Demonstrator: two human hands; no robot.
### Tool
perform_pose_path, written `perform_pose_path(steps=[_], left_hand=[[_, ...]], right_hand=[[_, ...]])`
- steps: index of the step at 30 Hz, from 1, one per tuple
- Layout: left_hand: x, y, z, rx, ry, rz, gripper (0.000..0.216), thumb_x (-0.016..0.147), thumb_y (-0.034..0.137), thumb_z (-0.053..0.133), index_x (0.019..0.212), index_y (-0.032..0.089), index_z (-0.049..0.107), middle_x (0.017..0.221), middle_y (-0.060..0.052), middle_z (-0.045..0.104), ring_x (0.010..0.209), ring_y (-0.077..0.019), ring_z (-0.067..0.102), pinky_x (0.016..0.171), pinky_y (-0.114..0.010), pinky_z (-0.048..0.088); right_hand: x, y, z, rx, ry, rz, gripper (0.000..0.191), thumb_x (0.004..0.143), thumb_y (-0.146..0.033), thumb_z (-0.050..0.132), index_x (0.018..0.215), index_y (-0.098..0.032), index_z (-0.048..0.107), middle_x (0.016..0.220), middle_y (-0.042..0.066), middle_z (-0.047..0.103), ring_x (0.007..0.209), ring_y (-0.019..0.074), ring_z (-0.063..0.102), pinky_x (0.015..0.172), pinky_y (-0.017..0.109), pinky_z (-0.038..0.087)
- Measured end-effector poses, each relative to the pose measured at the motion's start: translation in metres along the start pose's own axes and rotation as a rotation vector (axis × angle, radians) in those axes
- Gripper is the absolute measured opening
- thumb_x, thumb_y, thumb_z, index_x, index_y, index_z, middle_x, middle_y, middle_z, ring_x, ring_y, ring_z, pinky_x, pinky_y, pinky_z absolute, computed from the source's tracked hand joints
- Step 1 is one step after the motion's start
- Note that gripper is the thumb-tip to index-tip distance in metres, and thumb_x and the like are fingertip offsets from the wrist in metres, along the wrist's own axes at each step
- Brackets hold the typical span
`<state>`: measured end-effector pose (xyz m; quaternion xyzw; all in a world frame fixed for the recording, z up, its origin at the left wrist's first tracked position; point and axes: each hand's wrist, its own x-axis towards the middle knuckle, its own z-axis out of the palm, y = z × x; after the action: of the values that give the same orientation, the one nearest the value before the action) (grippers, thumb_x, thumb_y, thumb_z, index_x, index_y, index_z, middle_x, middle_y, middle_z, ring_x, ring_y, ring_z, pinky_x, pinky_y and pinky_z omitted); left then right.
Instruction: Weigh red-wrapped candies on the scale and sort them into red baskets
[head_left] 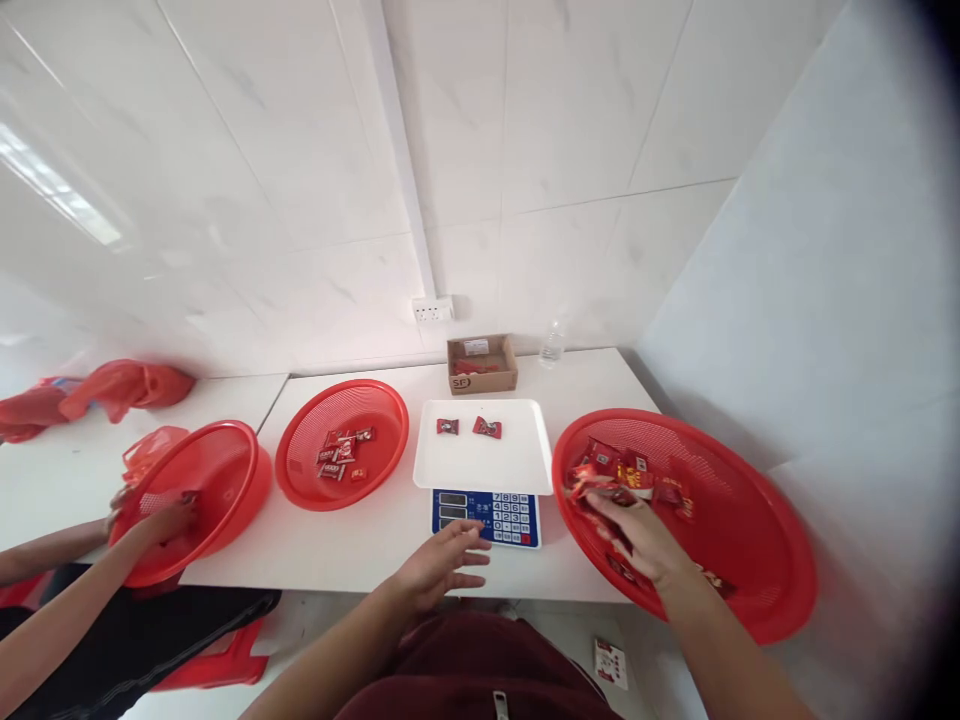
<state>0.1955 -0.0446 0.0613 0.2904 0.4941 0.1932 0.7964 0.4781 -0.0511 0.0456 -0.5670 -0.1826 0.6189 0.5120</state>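
Observation:
My right hand [637, 535] reaches into the big red basket [757, 560] at the right, fingers closed among several red candy packets [626, 478]. My left hand [442, 562] lies flat on the white table edge, fingers spread, just in front of the blue scale keypad [487, 517]. Two red wrapped candies [469, 427] lie on the scale's white tray [487, 460]. A second red basket [300, 480] left of the scale holds several packets [343, 452].
Another person's hands [161, 520] reach into a tilted red basket [225, 470] at the far left. A small cardboard box [481, 364] and a clear bottle [552, 346] stand by the wall. Red plastic bags [112, 388] lie at the back left. A packet [610, 662] is on the floor.

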Motion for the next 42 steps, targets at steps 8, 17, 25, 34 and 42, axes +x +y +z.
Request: perform_pose_path(steps=[8,17,25,34,42], left_hand=[[0.019,-0.009,-0.009,-0.293,-0.204,-0.223,0.042,0.078,0.053,0.056,0.096,0.016,0.062,0.081,-0.005,0.065,0.07,-0.0168,0.061,0.069,-0.029,0.046],[0.001,-0.007,-0.059,-0.443,-0.311,-0.224,0.037,0.086,0.046,0.049,0.1,0.014,0.061,0.082,-0.007,0.068,0.072,-0.0173,0.064,0.074,-0.029,0.045],[-0.006,-0.002,-0.087,-0.505,-0.284,-0.163,0.035,0.085,0.038,0.054,0.115,0.02,0.056,0.097,-0.005,0.067,0.083,-0.0183,0.064,0.083,-0.033,0.043],[-0.009,0.005,-0.1,-0.484,-0.357,-0.192,0.037,0.084,0.042,0.051,0.1,0.011,0.061,0.088,-0.011,0.069,0.088,-0.0236,0.065,0.086,-0.035,0.042],[-0.006,0.013,-0.11,-0.565,-0.365,-0.234,0.037,0.084,0.038,0.049,0.098,0.006,0.062,0.088,-0.013,0.071,0.094,-0.0228,0.064,0.091,-0.032,0.04]], right_hand=[[-0.044,0.06,0.125,-0.803,-0.566,-0.288,0.027,0.062,-0.019,0.065,0.089,-0.018,0.066,0.108,0.008,0.058,0.099,0.023,0.055,0.089,0.036,0.043],[-0.05,0.083,0.158,-0.741,-0.49,-0.379,0.027,0.076,-0.034,0.061,0.101,-0.025,0.068,0.117,0.009,0.056,0.113,0.0246,0.049,0.1,0.042,0.037],[-0.048,0.103,0.18,-0.691,-0.395,-0.405,0.031,0.077,-0.037,0.061,0.106,-0.027,0.068,0.118,0.009,0.055,0.112,0.0241,0.052,0.099,0.041,0.041],[-0.053,0.096,0.198,-0.687,-0.376,-0.423,0.038,0.073,-0.032,0.064,0.111,-0.026,0.065,0.121,0.009,0.057,0.116,0.0244,0.05,0.104,0.044,0.035],[-0.05,0.094,0.203,-0.632,-0.302,-0.457,0.045,0.071,-0.034,0.064,0.115,-0.025,0.061,0.124,0.009,0.056,0.12,0.0243,0.047,0.104,0.046,0.033]])
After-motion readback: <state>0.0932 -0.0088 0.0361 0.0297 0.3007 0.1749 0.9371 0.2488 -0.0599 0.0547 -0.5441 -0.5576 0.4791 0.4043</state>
